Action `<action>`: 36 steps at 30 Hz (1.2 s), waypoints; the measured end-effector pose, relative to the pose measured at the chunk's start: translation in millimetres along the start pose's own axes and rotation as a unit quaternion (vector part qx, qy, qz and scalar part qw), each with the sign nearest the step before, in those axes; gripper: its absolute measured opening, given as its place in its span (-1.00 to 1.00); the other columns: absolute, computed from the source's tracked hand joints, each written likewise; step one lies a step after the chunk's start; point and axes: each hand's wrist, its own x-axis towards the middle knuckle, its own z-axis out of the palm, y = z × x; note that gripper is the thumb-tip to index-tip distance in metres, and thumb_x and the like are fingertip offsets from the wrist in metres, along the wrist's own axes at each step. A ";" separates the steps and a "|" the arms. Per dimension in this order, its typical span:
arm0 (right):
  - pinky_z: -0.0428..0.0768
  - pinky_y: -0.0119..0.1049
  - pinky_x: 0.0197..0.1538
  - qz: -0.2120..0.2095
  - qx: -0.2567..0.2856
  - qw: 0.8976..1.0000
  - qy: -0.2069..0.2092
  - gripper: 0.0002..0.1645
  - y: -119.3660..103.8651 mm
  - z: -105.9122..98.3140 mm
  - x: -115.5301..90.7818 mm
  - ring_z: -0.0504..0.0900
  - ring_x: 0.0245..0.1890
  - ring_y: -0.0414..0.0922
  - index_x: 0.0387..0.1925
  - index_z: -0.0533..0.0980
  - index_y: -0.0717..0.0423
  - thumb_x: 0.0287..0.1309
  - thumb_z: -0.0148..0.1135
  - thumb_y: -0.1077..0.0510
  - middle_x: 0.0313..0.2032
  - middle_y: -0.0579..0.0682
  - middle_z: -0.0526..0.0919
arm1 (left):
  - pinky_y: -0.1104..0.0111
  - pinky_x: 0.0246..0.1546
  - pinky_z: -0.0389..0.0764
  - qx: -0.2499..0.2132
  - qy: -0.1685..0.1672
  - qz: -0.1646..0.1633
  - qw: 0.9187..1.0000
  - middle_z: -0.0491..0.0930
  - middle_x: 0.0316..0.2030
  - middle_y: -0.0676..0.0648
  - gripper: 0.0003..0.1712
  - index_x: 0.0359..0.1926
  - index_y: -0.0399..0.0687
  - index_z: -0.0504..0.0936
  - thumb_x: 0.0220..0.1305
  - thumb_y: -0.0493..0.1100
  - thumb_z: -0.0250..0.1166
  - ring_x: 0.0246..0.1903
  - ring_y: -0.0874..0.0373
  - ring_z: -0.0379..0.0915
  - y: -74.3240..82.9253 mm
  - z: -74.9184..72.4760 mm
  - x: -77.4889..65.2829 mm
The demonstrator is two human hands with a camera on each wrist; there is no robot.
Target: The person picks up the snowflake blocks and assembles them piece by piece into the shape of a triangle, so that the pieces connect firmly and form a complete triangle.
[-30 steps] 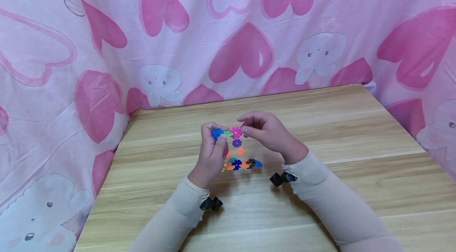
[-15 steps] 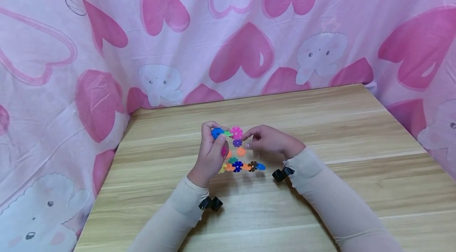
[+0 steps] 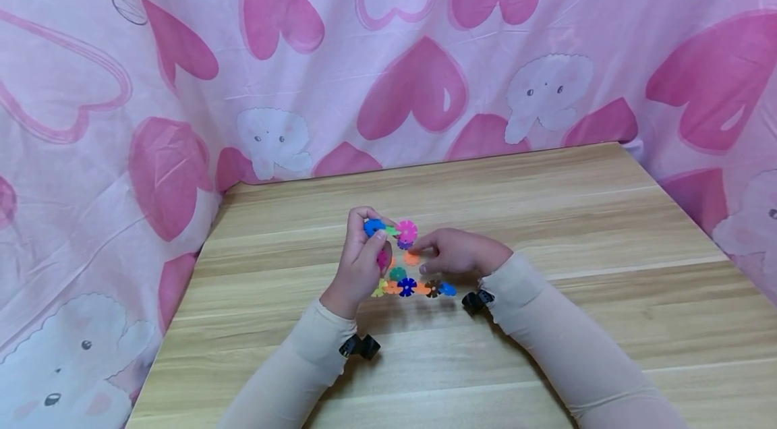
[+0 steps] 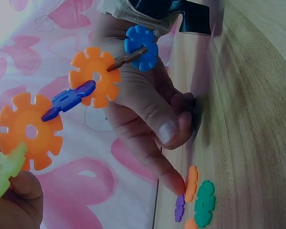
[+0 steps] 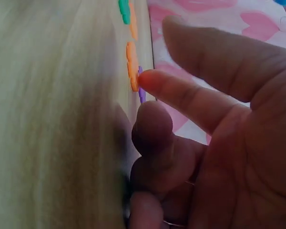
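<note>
In the head view my left hand (image 3: pixel 354 274) grips a chain of interlocking snowflake discs. A blue disc (image 3: pixel 374 228) and a pink disc (image 3: pixel 407 232) show at its top, a dark blue disc (image 3: pixel 406 287) in its lower row. The left wrist view shows discs slotted edge to edge, with a large orange disc (image 4: pixel 31 131) near the left hand's fingers. My right hand (image 3: pixel 464 251) reaches low over the table; its extended index finger is at a loose orange disc (image 5: pixel 131 67), other fingers curled loosely. Beside that disc lies a purple disc (image 5: pixel 141 85).
A loose green disc (image 4: pixel 205 204) and another orange disc (image 5: pixel 134 21) lie near them on the wooden table (image 3: pixel 607 233). Black wrist cameras are strapped on both sleeves. A pink heart-patterned curtain (image 3: pixel 413 85) hangs behind the table and along both sides.
My right hand has left the pink disc and moved down to the loose discs on the table, index finger pointing out. The left hand with the chain has shifted very slightly right.
</note>
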 end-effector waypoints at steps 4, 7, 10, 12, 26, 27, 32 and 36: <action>0.56 0.13 0.33 0.016 -0.018 1.000 0.018 -0.56 -2.4 -0.2 -1.0 0.61 0.13 -0.02 0.18 0.70 -0.12 0.27 0.48 0.16 0.18 -0.09 0.70 | 0.42 -0.72 0.37 0.000 0.001 0.001 1.000 0.46 -0.01 -0.26 -0.81 0.09 -0.32 0.06 0.61 -0.30 -0.19 -0.71 0.14 0.22 -1.0 0.4 -0.2; 0.66 -0.01 0.08 0.020 -0.032 0.999 0.032 -0.61 -2.7 -0.5 -1.3 0.60 -0.12 -0.01 0.04 0.71 -0.08 0.18 0.49 0.25 -0.03 -0.08 0.71 | 0.42 -0.72 0.36 -0.003 0.002 0.003 1.000 0.47 -0.01 -0.22 -0.81 0.09 -0.33 0.06 0.61 -0.30 -0.19 -0.72 0.14 0.21 -1.4 0.6 -0.4; 0.63 -0.15 -0.12 0.019 -0.051 0.998 0.040 -0.61 -1.6 -0.3 -0.8 0.56 -0.26 -0.02 -0.04 0.68 -0.05 0.13 0.45 0.35 -0.20 -0.05 0.67 | 0.42 -0.73 0.36 -0.006 0.002 0.007 1.000 0.47 -0.02 -0.17 -0.80 0.08 -0.34 0.05 0.60 -0.30 -0.19 -0.72 0.14 0.21 -1.8 0.4 -0.3; 0.61 -0.18 -0.19 0.018 -0.064 0.997 0.043 -0.60 -0.4 -0.2 0.0 0.54 -0.30 -0.02 -0.07 0.64 -0.04 0.09 0.42 0.39 -0.27 -0.02 0.64 | 0.42 -0.73 0.36 -0.007 0.003 0.009 1.000 0.47 -0.01 -0.13 -0.81 0.08 -0.33 0.05 0.60 -0.30 -0.19 -0.72 0.15 0.21 -1.8 0.3 -0.2; 0.61 -0.19 -0.22 -0.012 0.034 0.996 0.078 -0.70 -7.3 -12.6 -12.9 0.55 -0.28 -0.02 -0.12 0.52 0.07 0.18 0.48 0.22 -0.29 0.03 0.58 | 0.42 -0.68 0.35 -0.009 0.026 0.014 1.000 0.25 -0.57 -0.20 -0.76 0.11 -0.40 0.02 0.63 -0.29 -0.20 -0.74 0.09 0.16 -1.0 2.7 3.6; 0.61 -0.20 -0.21 -0.039 0.053 0.994 0.083 -0.70 -8.9 -16.9 -15.1 0.54 -0.29 -0.03 -0.11 0.52 0.10 0.19 0.47 0.23 -0.30 0.02 0.57 | 0.42 -0.68 0.35 -0.008 0.027 0.015 0.999 0.24 -0.58 -0.21 -0.74 0.11 -0.42 0.01 0.63 -0.29 -0.20 -0.74 0.10 0.16 -1.2 2.6 3.8; 0.61 -0.30 -0.28 -0.148 0.134 0.975 0.098 -0.68 -18.7 -35.5 -30.2 0.50 -0.35 -0.04 -0.08 0.53 0.18 0.19 0.48 0.29 -0.36 0.04 0.54 | 0.41 -0.68 0.37 -0.004 0.030 0.015 0.999 0.26 -0.57 -0.21 -0.73 0.12 -0.44 0.01 0.62 -0.30 -0.19 -0.73 0.11 0.18 -0.9 3.0 3.9; 0.59 -0.34 -0.31 -0.178 0.177 0.964 0.093 -0.67 -27.4 -41.4 -41.2 0.49 -0.37 -0.06 -0.05 0.52 0.20 0.21 0.46 0.29 -0.34 0.07 0.54 | 0.42 -0.68 0.37 -0.004 0.030 0.020 0.999 0.30 -0.56 -0.12 -0.76 0.10 -0.42 0.04 0.63 -0.30 -0.18 -0.73 0.09 0.19 -1.2 3.0 3.6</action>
